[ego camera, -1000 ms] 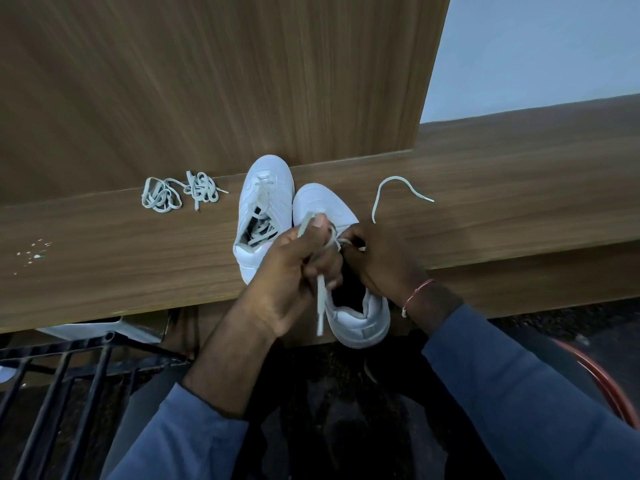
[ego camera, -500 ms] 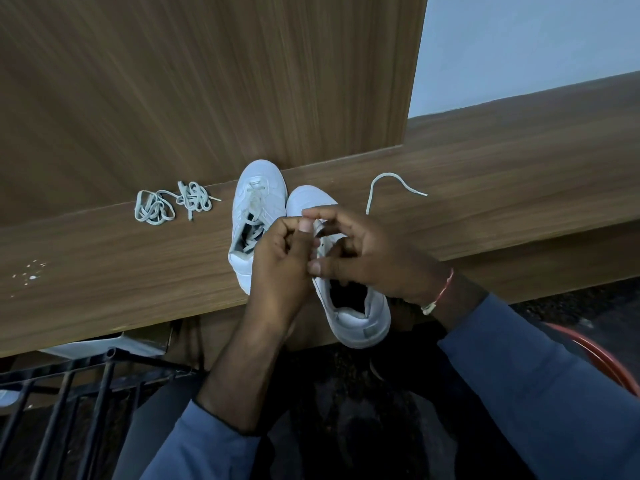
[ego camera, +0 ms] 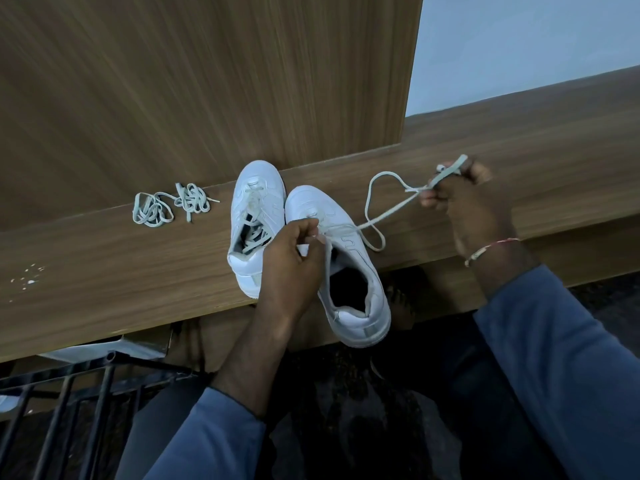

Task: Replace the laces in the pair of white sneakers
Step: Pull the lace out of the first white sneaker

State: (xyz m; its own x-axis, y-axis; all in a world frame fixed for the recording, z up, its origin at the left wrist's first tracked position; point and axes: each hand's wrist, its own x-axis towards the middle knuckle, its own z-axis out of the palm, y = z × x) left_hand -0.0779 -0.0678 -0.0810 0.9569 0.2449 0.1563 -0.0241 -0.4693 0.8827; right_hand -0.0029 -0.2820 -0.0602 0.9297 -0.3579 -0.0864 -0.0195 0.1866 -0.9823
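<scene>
Head view: nearer sneaker (ego camera: 362, 261) overhangs ledge (ego camera: 104, 278) edge

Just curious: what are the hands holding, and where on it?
Both hold one lace: the right hand grips it near its free end; the left hand pinches it at the eyelets of the nearer sneaker.

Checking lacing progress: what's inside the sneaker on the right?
Only a dark hollow shows inside the right sneaker. Its toe end is hidden; the left hand, pinching the lace, covers the tongue.
</scene>
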